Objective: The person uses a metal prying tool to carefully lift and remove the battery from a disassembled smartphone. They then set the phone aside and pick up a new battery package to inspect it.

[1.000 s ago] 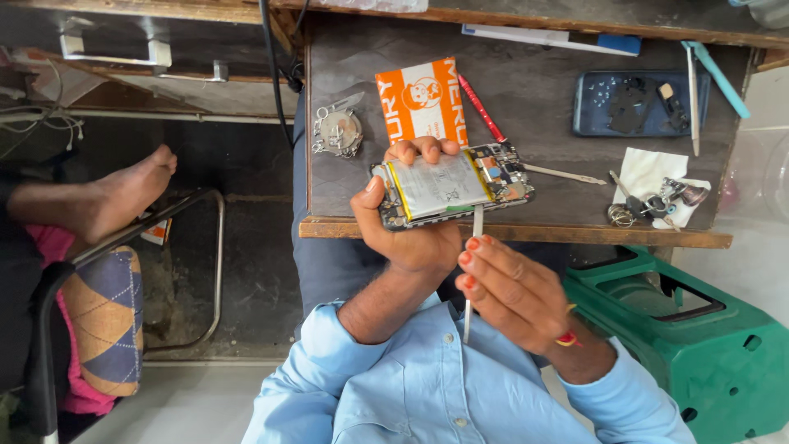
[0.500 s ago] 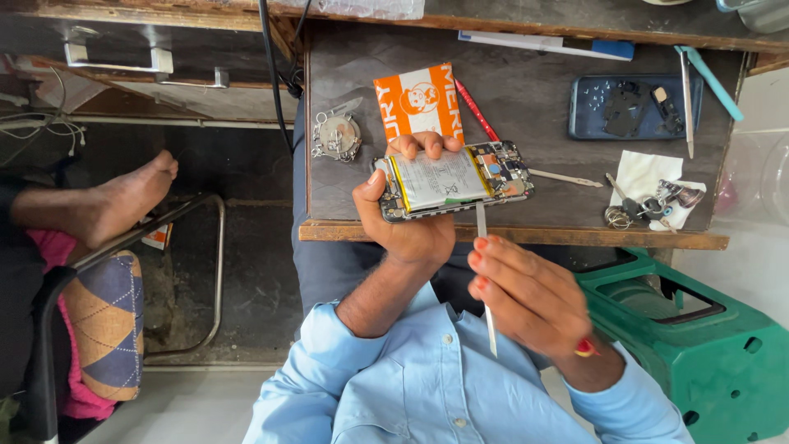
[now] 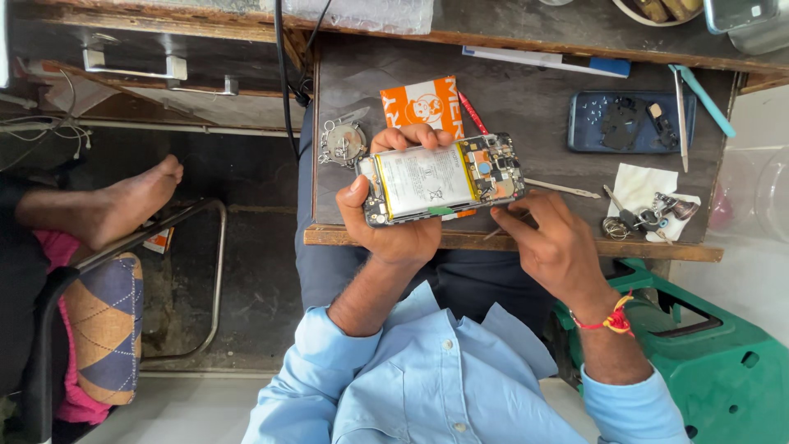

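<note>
My left hand (image 3: 394,226) grips an opened phone (image 3: 440,179) with its silver battery and circuit board exposed, held over the front edge of the dark work table (image 3: 526,107). My right hand (image 3: 555,247) is just right of the phone, fingers pinched on a thin metal tool (image 3: 496,233) whose tip points at the phone's lower right corner. A red thread band circles my right wrist.
An orange packet (image 3: 423,103) and a bagged round part (image 3: 343,144) lie behind the phone. A blue back cover (image 3: 629,121) holds small parts; tweezers (image 3: 679,115), a teal tool (image 3: 701,99), a white cloth (image 3: 645,187) with keys sit right. A green stool (image 3: 715,370) stands lower right. Another person's bare foot (image 3: 131,201) rests left.
My right hand moved up from below the table edge to the phone's right side, and the thin tool swung from upright to nearly level. The phone stayed in my left hand.
</note>
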